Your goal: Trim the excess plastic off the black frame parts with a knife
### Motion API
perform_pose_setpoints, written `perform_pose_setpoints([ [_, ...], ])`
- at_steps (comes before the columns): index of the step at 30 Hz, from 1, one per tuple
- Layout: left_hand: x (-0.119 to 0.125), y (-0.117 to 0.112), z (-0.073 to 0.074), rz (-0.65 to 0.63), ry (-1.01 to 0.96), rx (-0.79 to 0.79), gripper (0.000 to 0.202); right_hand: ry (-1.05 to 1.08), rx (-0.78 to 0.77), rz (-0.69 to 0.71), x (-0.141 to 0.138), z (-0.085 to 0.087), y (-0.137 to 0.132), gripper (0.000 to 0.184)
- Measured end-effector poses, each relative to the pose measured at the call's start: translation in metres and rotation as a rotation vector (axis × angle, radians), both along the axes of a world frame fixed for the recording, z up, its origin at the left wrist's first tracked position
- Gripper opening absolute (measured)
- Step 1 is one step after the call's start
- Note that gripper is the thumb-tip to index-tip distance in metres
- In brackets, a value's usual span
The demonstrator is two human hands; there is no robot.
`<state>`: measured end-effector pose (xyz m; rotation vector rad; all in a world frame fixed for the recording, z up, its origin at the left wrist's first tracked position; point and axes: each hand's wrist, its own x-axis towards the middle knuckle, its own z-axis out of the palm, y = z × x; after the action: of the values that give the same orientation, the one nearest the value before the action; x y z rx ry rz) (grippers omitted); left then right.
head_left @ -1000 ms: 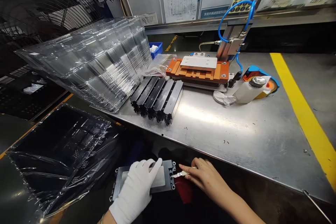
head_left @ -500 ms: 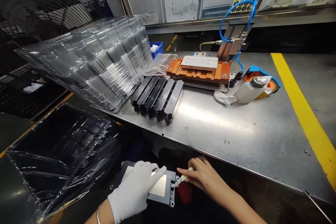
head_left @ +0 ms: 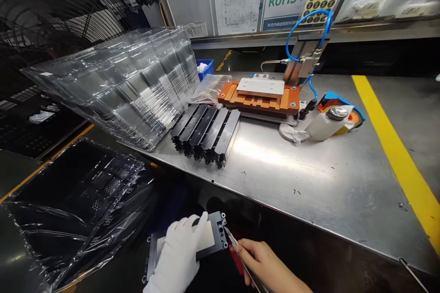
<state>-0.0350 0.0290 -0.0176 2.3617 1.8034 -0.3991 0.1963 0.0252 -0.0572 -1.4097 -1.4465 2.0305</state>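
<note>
The stainless steel counter [head_left: 309, 192] spans my view, and a yellow floor line [head_left: 395, 160] runs past its right edge. At its left end, a stack of clear plastic trays [head_left: 137, 87] overhangs the edge, apparently set there to leave the centre free. A clear plastic bag [head_left: 79, 201] lies off the counter at lower left.

Near the far edge, an orange fixture [head_left: 292, 100] carries a white plate [head_left: 260, 86], with blue pneumatic tubing [head_left: 302, 32] looping above it. A white bottle [head_left: 323, 123] stands to its right. Between the trays and the fixture, 5 black ribbed bars [head_left: 206, 135] lie side by side, aligned, seemingly for orderly access.

The dark rectangular module [head_left: 218, 233] sits beyond the counter's near edge, below it and close to me. My left hand [head_left: 178, 256], gloved in white, is clamped over the module, across its pale panel [head_left: 206, 240], which appears to steady it. My right hand [head_left: 264, 261], bare, pinches a slim metal tool [head_left: 231, 237], its tip just beside the module's right corner. I cannot tell whether it is tweezers or a blade.
</note>
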Motion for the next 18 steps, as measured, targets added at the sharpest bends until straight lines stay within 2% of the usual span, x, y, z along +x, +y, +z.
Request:
perform_pose_setpoints([
  [6,0.003,0.000,0.000,0.018,-0.039,0.005,0.086,-0.039,0.087,0.057,-0.004,0.002,0.003,0.046],
  [8,0.002,0.001,-0.002,0.041,-0.083,0.014,0.084,-0.016,0.085,0.012,0.000,-0.001,0.004,0.046],
  [10,0.001,0.000,-0.005,0.100,-0.181,0.028,0.080,0.032,0.101,-0.097,0.004,-0.005,0.003,0.046],
  [13,-0.002,-0.006,-0.010,0.336,-0.462,0.055,0.073,0.147,0.066,-0.247,0.006,-0.011,0.000,0.047],
  [16,-0.005,-0.018,-0.018,0.695,-0.842,0.023,0.070,0.316,-0.136,-0.309,-0.005,-0.012,-0.009,0.049],
  [18,-0.009,-0.027,-0.023,0.818,-1.048,-0.030,0.062,0.486,-0.280,-0.351,-0.020,-0.009,-0.017,0.049],
])
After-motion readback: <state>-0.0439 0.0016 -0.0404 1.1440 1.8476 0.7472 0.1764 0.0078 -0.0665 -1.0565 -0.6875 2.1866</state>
